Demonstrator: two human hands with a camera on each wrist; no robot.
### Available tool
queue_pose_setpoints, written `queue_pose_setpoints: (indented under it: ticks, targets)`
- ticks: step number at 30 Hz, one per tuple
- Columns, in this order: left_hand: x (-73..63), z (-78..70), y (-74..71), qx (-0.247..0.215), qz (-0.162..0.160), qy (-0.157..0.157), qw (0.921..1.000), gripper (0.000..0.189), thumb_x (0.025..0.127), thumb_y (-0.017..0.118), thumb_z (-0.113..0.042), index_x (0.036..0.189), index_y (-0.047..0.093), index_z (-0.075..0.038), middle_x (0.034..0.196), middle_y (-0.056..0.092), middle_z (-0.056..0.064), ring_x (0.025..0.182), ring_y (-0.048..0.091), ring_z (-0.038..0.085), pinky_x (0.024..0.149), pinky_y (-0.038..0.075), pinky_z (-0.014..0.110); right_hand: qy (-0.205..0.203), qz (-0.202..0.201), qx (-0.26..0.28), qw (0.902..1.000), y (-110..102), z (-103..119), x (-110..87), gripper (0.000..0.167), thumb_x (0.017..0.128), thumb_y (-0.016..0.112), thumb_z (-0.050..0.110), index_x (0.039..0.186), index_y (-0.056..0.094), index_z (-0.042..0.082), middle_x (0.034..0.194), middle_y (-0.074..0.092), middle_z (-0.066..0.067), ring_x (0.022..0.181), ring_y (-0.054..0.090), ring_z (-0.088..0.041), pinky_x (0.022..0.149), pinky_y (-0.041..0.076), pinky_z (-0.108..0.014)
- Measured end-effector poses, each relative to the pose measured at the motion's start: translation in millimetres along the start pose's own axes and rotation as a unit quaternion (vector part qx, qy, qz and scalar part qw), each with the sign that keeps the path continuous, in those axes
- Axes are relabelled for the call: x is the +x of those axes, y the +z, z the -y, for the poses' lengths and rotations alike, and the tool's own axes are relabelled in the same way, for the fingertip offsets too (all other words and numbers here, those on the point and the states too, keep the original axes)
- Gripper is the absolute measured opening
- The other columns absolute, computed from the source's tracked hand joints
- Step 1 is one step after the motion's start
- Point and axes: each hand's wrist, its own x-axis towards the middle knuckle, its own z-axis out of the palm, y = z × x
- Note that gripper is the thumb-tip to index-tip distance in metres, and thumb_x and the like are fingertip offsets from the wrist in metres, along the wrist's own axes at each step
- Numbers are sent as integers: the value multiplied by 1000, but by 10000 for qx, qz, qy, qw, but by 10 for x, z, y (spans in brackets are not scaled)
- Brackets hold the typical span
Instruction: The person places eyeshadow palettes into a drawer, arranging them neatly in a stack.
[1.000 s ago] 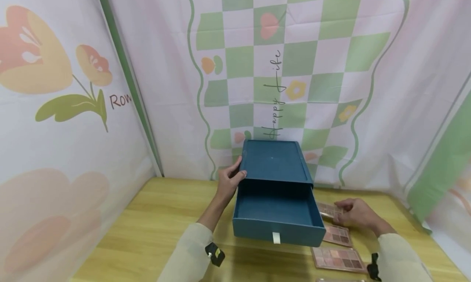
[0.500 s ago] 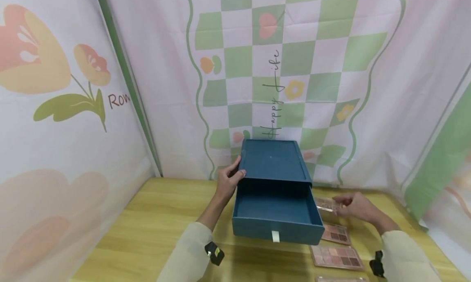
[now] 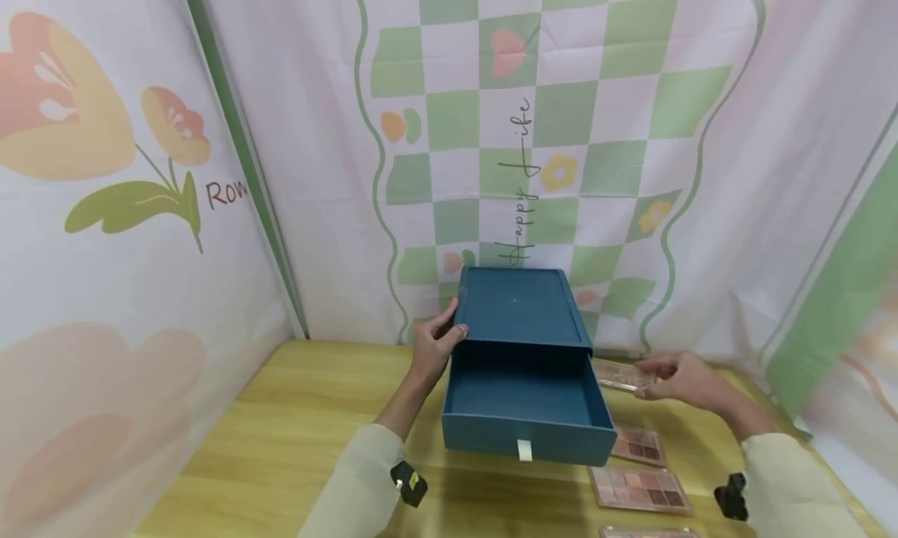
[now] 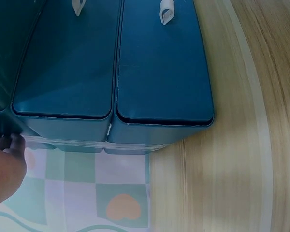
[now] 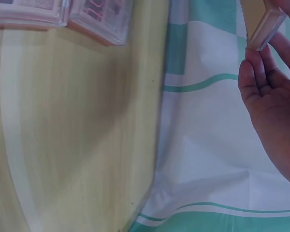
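A dark blue drawer cabinet (image 3: 519,308) stands at the back of the table, its top drawer (image 3: 526,438) pulled out with nothing seen inside. My left hand (image 3: 431,349) rests on the cabinet's left side, thumb at the top edge; in the left wrist view only part of that hand (image 4: 7,166) shows. To the right of the cabinet, my right hand (image 3: 691,384) pinches an eyeshadow palette (image 3: 613,374) by its right end, tilted and raised. The right wrist view shows this palette (image 5: 267,28) between thumb and fingers, partly cut off by the frame.
Several more eyeshadow palettes lie in a column on the table's right side, among them a near palette (image 3: 641,490) and a farther palette (image 3: 640,444) partly behind the drawer. Lower drawers (image 4: 164,67) of the cabinet are closed. A patterned curtain (image 3: 337,210) hangs behind the table.
My right hand has lifted the palette up and away from the column of palettes, moving slightly back and right. The left hand and the cabinet hold their places.
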Motion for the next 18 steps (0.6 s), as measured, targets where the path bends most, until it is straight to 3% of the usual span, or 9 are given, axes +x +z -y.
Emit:
queue_pose_setpoints:
  ticks: [9, 14, 18]
  targets:
    - [-10, -16, 18, 0, 19, -7, 10000, 57, 91, 60, -11, 145, 49, 1, 153, 50, 15, 124, 62, 28, 89, 50, 12, -66, -150, -167, 9997, -162, 74, -65, 54, 81, 83, 24, 124, 69, -6, 104, 72, -12, 76, 49, -1, 62, 46, -23]
    - [-4, -21, 17, -10, -12, 53, 10000, 56, 91, 60, -11, 145, 50, 2, 151, 52, 16, 110, 68, 14, 88, 51, 13, 14, -384, -417, 9984, -285, 157, -109, 56, 81, 84, 28, 123, 69, -5, 108, 73, -19, 80, 56, 2, 65, 51, -23]
    - [2, -23, 16, -5, -34, 70, 10000, 56, 91, 60, -11, 145, 50, 2, 151, 52, 15, 106, 67, 9, 88, 51, 13, 82, -471, -537, 9974, -358, 225, -132, 58, 81, 83, 33, 125, 69, -3, 111, 72, -22, 86, 62, -8, 66, 52, -24]
